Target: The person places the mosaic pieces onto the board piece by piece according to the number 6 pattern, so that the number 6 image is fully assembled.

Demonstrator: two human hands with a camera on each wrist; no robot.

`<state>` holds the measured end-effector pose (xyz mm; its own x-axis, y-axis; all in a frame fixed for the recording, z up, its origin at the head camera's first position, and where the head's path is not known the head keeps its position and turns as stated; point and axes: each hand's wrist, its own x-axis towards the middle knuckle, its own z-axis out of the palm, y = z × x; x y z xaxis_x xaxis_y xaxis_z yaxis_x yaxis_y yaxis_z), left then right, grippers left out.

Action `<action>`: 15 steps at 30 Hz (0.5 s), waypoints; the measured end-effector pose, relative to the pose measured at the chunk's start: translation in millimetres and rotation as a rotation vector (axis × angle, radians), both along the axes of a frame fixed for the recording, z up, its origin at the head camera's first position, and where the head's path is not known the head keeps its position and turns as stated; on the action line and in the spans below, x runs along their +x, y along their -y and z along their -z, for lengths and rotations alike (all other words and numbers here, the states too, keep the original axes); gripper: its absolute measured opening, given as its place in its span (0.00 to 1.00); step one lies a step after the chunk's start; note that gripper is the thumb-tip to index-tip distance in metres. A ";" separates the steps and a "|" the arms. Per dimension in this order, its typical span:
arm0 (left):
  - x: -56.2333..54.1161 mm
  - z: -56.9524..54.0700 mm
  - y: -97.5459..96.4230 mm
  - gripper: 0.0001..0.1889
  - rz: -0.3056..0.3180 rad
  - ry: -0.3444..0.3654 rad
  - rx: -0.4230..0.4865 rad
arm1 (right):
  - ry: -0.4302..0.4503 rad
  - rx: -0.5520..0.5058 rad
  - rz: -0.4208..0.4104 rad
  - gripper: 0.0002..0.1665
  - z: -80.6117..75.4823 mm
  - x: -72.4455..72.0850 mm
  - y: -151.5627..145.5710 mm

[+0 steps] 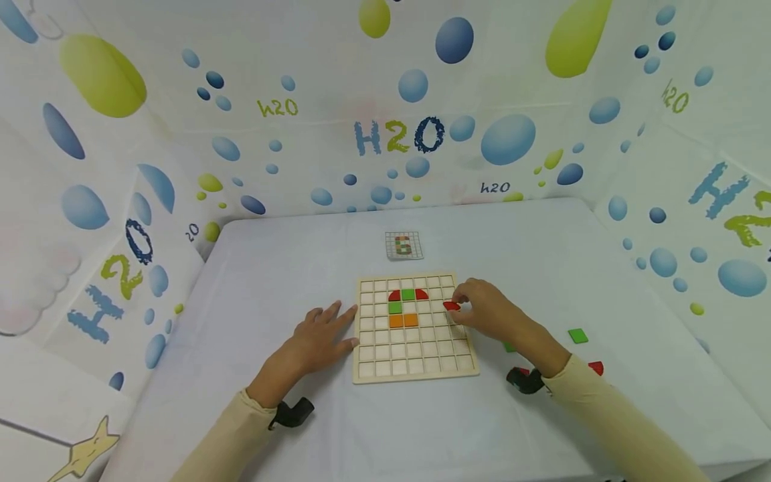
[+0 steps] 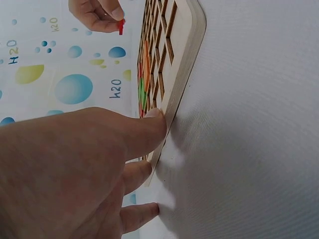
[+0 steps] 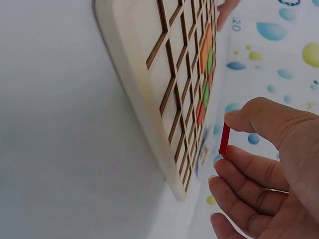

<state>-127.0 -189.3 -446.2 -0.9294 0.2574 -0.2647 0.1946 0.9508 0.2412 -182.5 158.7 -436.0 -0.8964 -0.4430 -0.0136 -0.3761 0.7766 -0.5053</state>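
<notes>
A wooden grid board [image 1: 415,351] lies flat on the white cloth. Set in its upper middle cells are a green tile [image 1: 408,294] between two red rounded tiles [image 1: 394,295], a second green tile [image 1: 395,308] below, and two orange tiles [image 1: 411,320] under that. My left hand [image 1: 320,340] is spread at the board's left side, with thumb [image 2: 152,127] and a finger touching its edge. Between thumb and forefinger, my right hand [image 1: 486,311] pinches a red tile [image 3: 225,139], held above the board's right edge; its other fingers are loosely bent.
Behind the board lies a small card [image 1: 404,246] with a gridded coloured pattern. Right of the board are a green tile [image 1: 577,335] and a red tile [image 1: 596,367]. More tiles are partly hidden by the right forearm. Patterned sheets [image 1: 337,87] enclose the table.
</notes>
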 end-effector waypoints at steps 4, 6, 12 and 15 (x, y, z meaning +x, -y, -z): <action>-0.1 0.3 0.0 0.37 0.000 -0.009 -0.002 | 0.015 0.028 -0.012 0.15 2.6 -1.4 16.0; 0.1 0.6 0.1 0.37 -0.003 -0.012 0.002 | 0.020 0.058 -0.014 0.14 4.2 -2.1 23.2; 1.4 1.6 0.5 0.36 -0.004 -0.017 0.012 | -0.028 0.121 -0.063 0.13 10.5 -1.8 38.8; 1.7 2.3 0.9 0.36 0.000 -0.025 0.012 | -0.081 0.173 -0.088 0.13 15.2 -1.0 43.3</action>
